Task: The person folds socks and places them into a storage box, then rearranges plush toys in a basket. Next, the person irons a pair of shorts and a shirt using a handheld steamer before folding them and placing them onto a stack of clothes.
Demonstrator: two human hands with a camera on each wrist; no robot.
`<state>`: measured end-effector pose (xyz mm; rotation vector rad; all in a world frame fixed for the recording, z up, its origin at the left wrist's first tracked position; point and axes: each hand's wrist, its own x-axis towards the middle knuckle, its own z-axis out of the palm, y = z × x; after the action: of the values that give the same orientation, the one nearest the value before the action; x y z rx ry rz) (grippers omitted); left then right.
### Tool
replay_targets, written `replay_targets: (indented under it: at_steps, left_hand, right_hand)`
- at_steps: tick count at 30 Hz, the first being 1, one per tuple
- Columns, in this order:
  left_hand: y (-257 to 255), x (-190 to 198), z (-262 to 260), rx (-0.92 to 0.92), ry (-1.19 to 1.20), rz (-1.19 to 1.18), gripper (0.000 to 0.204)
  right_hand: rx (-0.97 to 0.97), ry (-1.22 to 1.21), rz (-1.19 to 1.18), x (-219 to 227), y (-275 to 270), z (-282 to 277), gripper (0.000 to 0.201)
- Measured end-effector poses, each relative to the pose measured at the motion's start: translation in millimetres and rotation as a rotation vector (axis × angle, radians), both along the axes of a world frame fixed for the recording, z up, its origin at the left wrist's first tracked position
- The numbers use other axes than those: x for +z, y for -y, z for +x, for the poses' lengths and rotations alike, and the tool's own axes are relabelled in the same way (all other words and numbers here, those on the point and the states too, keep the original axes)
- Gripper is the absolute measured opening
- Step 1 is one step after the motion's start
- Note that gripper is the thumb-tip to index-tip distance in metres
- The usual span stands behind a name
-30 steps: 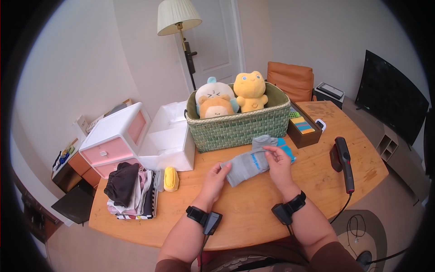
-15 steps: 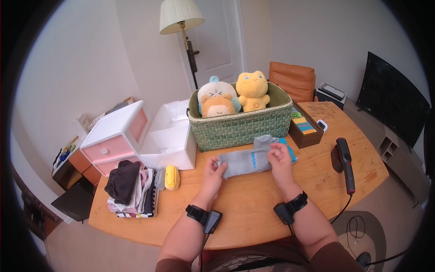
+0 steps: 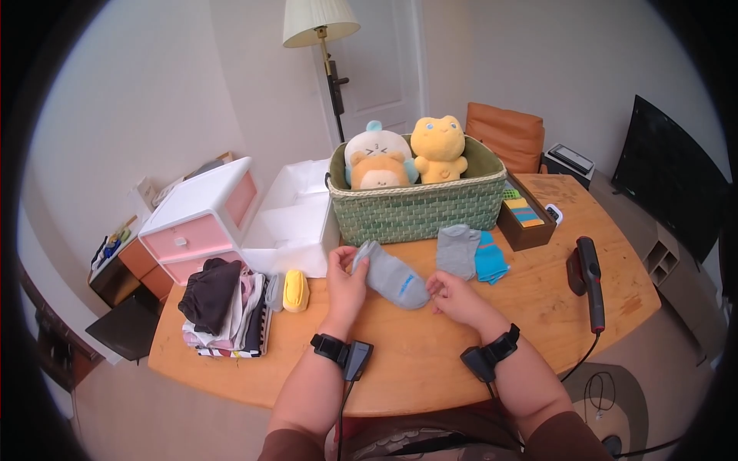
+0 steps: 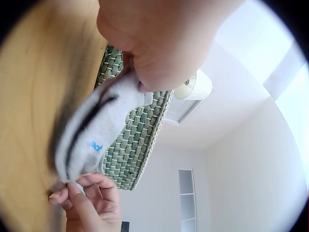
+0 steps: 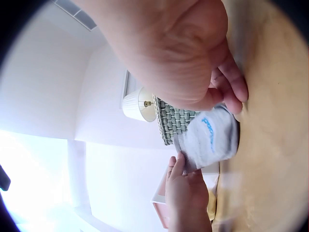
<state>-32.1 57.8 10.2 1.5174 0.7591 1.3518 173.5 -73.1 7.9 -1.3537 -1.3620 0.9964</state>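
A grey sock (image 3: 396,280) with blue lettering stretches at a slant between the two hands, low over the wooden table (image 3: 400,361). My left hand (image 3: 347,283) pinches its cuff end between thumb and fingers. At the toe end my right hand (image 3: 455,296) has its thumb and forefinger pinched on the tip, as the left wrist view shows of the sock (image 4: 99,128). Another grey sock (image 3: 457,251) lies flat just beyond the right hand, with a bright blue piece of fabric (image 3: 490,260) beside it.
Behind stands a green woven basket (image 3: 419,219) of plush toys. Left are a white open box (image 3: 288,238), pink-fronted drawers (image 3: 192,230), folded clothes (image 3: 223,307) and a yellow rolled cloth (image 3: 295,290). Right are a brown box (image 3: 526,230) and a corded black handheld appliance (image 3: 590,284).
The held sock has swung from nearly level to slanting, its toe end now nearer me on the right. My right hand has moved down and left, uncovering the sock on the table.
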Motion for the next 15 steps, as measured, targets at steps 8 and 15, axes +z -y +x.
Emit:
replay_targets:
  at_steps: [8, 15]
  left_hand:
    - [28, 24, 2, 0.187, -0.337, 0.609, 0.03]
    - [51, 7, 5, -0.12, -0.908, 0.65, 0.031]
  right_hand:
    - [-0.082, 0.557, 0.288, 19, 9, -6, 0.026]
    - [0.045, 0.513, 0.444, 5, 2, -16, 0.031]
